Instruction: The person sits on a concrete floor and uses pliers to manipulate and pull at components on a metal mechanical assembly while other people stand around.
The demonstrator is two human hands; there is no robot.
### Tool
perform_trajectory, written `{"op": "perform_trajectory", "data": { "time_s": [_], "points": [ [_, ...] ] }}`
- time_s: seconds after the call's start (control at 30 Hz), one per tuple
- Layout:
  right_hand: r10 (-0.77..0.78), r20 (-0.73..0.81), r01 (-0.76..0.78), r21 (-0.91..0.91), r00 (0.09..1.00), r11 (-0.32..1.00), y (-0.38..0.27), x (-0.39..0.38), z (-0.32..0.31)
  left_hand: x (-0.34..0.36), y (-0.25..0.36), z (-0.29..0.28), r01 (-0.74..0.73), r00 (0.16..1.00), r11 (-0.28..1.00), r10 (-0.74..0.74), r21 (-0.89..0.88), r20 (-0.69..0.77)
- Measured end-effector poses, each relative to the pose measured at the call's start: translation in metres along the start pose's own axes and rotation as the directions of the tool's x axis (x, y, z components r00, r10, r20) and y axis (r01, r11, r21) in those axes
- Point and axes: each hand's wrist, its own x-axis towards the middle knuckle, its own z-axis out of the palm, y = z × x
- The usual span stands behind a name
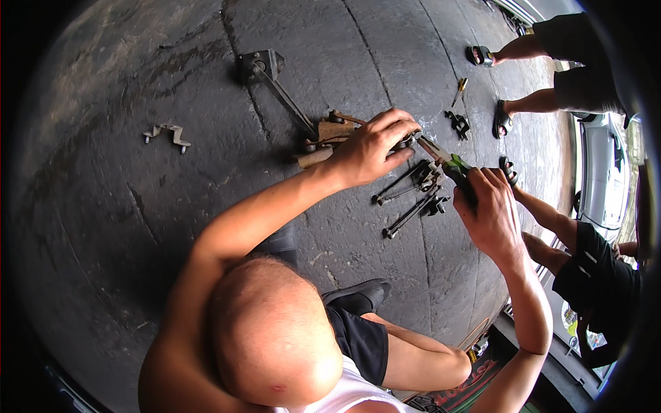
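My left hand (375, 150) is closed around one end of a rusty metal arm (357, 120) with round ends, which lies across a wooden block (337, 132) on the floor. In my right hand (490, 210) is a pair of pliers (452, 164) with green and black handles. The plier jaws point left and meet the metal end by my left fingertips; whether they grip it I cannot tell. Below the jaws lie several dark metal rods with fittings (416, 215). My left fingers partly hide the held end.
A metal lever with a square plate (282, 96) leans toward the block from the upper left. At far left lies a bent bracket (167, 135). A yellow-handled tool (459, 91) and a black clamp-like part (457, 125) lie near another person's sandals (503, 118). Another person's arm reaches in at right.
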Motion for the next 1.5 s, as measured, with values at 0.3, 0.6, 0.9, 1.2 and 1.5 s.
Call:
{"op": "perform_trajectory", "data": {
  "time_s": [0.3,0.6,0.9,1.2,1.5],
  "points": [
    [-0.059,0.152,0.072,-0.085,0.987,0.994,-0.003,0.027,-0.022,-0.001,0.0,0.002,-0.022,1.0,1.0,0.022,0.003,-0.023],
    [-0.102,0.219,0.137,-0.153,0.971,0.979,0.0,0.042,-0.04,0.0,-0.001,0.003,-0.051,0.998,0.999,0.051,-0.009,-0.045],
    [0.208,0.565,-0.208,-0.066,0.799,0.976,0.012,0.075,-0.03,0.0,-0.024,0.007,-0.078,0.988,0.991,0.091,0.106,-0.125],
    [-0.085,0.269,0.156,-0.252,0.959,0.955,0.038,0.052,-0.02,0.013,-0.041,0.013,-0.008,1.0,0.996,0.007,0.084,0.002],
    [-0.761,0.121,0.639,-0.636,0.637,0.433,0.074,0.075,-0.023,0.001,-0.037,0.013,-0.011,0.992,1.0,0.014,-0.023,0.123]
  ]
}}
